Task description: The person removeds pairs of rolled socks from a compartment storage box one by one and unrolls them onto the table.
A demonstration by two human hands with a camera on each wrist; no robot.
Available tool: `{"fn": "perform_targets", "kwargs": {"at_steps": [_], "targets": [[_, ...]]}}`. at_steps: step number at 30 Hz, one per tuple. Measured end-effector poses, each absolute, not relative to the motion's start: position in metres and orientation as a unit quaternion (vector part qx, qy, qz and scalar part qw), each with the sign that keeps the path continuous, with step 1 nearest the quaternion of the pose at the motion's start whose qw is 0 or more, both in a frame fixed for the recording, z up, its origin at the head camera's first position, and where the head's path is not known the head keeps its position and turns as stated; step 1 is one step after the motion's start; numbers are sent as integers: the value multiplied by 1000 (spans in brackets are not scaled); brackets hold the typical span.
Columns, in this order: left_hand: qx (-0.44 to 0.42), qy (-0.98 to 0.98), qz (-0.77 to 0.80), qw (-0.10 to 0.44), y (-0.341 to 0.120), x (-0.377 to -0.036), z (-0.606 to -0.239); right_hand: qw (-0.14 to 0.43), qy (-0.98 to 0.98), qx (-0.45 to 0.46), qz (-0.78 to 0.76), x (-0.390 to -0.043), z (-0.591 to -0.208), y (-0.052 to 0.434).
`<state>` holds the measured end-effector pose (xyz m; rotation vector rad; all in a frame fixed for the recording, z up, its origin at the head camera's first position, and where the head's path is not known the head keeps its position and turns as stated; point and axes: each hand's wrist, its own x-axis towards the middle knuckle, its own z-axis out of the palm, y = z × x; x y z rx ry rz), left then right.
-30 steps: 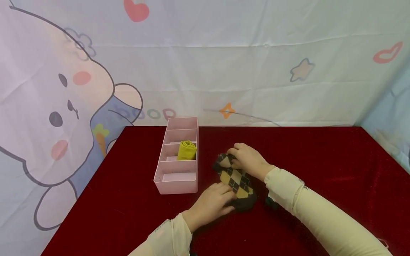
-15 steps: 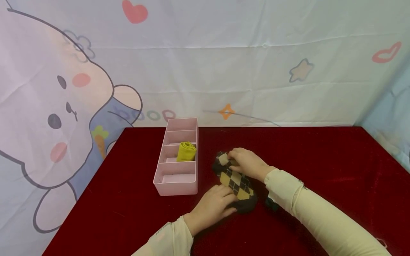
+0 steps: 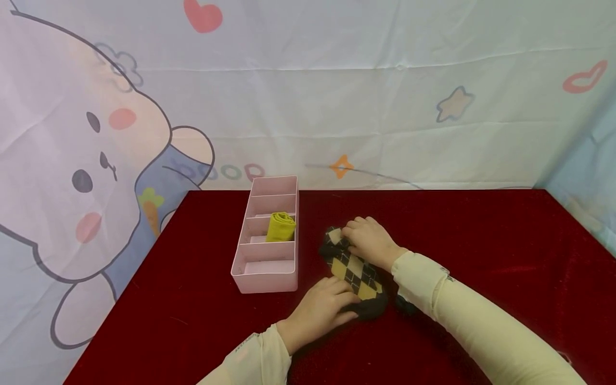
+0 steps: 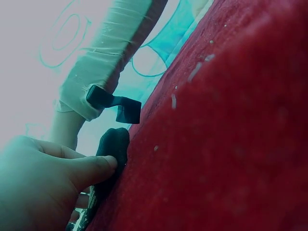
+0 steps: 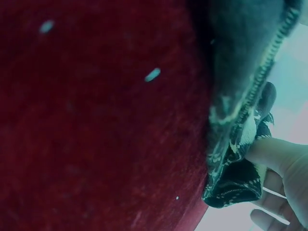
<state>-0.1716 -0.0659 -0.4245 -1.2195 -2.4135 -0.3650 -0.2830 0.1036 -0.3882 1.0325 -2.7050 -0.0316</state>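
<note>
Since the earlier frame the right sleeve (image 3: pixel 471 313) edges slightly left. The left hand (image 3: pixel 318 311) pinches the near end of the argyle sock (image 3: pixel 353 271), the right hand (image 3: pixel 371 244) its far end, well inside the far edge of the table (image 3: pixel 462 230) (only the right wrist view shows a ridged seam (image 5: pixel 261 67)).

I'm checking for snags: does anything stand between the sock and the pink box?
Partly. The left hand lies across the direct path from the near end of the sock to the pink box; from the sock's far end, only red cloth shows between.
</note>
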Motion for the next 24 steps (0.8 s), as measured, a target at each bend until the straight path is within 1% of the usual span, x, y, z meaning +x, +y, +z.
{"fn": "perform_targets", "kwargs": {"at_steps": [7, 14, 18, 24], "targets": [[-433, -867, -135, 206, -65, -173, -427, 169, -913, 371, 7, -288, -387, 101], [-436, -860, -133, 230, -65, -174, -428, 203, -899, 384, 55, -290, -378, 99], [-439, -856, -133, 237, -65, -175, -428, 194, -902, 376, 87, -293, -375, 98], [-438, -858, -139, 230, -65, -174, -428, 160, -913, 360, 105, -301, -380, 98]]}}
